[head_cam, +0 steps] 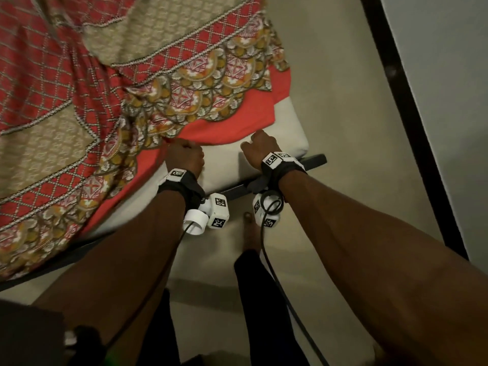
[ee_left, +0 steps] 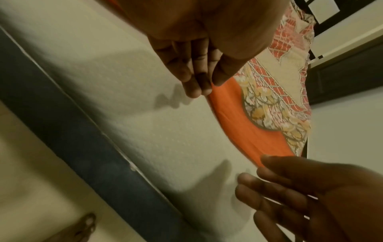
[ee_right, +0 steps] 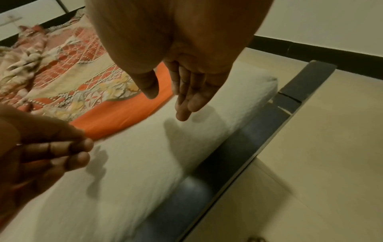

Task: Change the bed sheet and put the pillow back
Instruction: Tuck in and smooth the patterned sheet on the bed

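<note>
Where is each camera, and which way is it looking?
Head: on the person's head, looking down at the bed sheet and bare mattress; shows both forearms, left hand, right hand and one foot.
Left wrist: on the left wrist, looking along its fingers, which pinch the bed sheet's orange edge.
Right wrist: on the right wrist, looking along straight fingers over the mattress.
Shared: all views show both hands.

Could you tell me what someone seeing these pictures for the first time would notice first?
Most striking is the red and beige patterned bed sheet, rumpled across the bed and stopping short of the near corner, so the pale mattress lies bare there. At the sheet's plain orange edge the left hand pinches the cloth, while the right hand hovers open beside it over the bare mattress, both wrists strapped with marker-tagged cameras.
</note>
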{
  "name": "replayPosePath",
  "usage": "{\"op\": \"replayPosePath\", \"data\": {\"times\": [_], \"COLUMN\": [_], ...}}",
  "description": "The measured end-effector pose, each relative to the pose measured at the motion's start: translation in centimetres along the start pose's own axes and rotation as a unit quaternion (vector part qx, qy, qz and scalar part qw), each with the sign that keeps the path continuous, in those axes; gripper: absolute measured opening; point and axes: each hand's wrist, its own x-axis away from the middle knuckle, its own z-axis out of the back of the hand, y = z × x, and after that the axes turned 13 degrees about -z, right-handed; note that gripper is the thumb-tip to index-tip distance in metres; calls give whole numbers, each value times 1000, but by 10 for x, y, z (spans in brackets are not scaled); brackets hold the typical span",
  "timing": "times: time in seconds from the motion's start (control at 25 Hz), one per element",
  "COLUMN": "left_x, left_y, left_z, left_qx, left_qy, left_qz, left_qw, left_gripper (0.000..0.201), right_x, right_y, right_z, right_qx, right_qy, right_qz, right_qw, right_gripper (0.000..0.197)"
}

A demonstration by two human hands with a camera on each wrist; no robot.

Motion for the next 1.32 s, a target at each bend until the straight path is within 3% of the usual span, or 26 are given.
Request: {"op": "replayPosePath", "data": {"times": [0.04, 0.16, 0.24, 0.32, 0.36, 0.4, 0.48, 0.6, 0.68, 0.76, 0.84, 0.92, 1.04, 1.2, 1.32], "left_x": [-7, -23, -32, -32, -24, -18, -19, -31, -38, -38, -36, -38, -49, -44, -16], "left_y": [7, 6, 8, 22, 30, 34, 37, 32, 33, 37, 41, 43, 45, 46, 50], "left_z": [-34, -68, -86, -95, -92, -90, -89, -92, -95, -98, -98, -96, -98, -105, -110], "left_qx": [-13, 22, 0, -8, -54, -129, -239, -306, -375, -414, -408, -388, -327, -275, -239], "left_qy": [-24, -51, -28, -49, -58, -77, -124, -134, -127, -89, -55, -31, -8, -60, -85], "left_qz": [2, 40, 22, 22, 10, -25, -108, -223, -245, -229, -220, -207, -183, -184, -168], "left_qw": [1000, 998, 999, 999, 997, 988, 957, 916, 885, 877, 885, 898, 927, 942, 952], "left_gripper": [21, 29, 35, 23, 22, 35, 48, 32, 27, 22, 20, 21, 21, 37, 37], "right_x": [-17, -39, -52, -64, -66, -67, -76, -80, -82, -83, -85, -87, -96, -100, -85], "right_y": [13, 15, 10, 4, 5, 4, 1, -5, -13, -17, -22, -27, -33, -33, -23], "right_z": [20, 33, 39, 40, 38, 37, 40, 45, 48, 52, 56, 59, 71, 82, 95], "right_qx": [-17, -99, -177, -200, -197, -189, -186, -124, -79, 6, 142, 224, 265, 325, 359], "right_qy": [5, 12, 13, 17, 18, 19, 17, 44, 66, 95, 143, 173, 129, 51, 42], "right_qz": [-11, -37, -55, -56, -58, -55, -46, 15, 88, 163, 208, 249, 297, 349, 359], "right_qw": [1000, 994, 983, 978, 979, 980, 981, 991, 991, 982, 957, 926, 908, 878, 860], "right_gripper": [43, 24, 28, 37, 39, 39, 35, 27, 42, 52, 59, 47, 31, 29, 29]}}
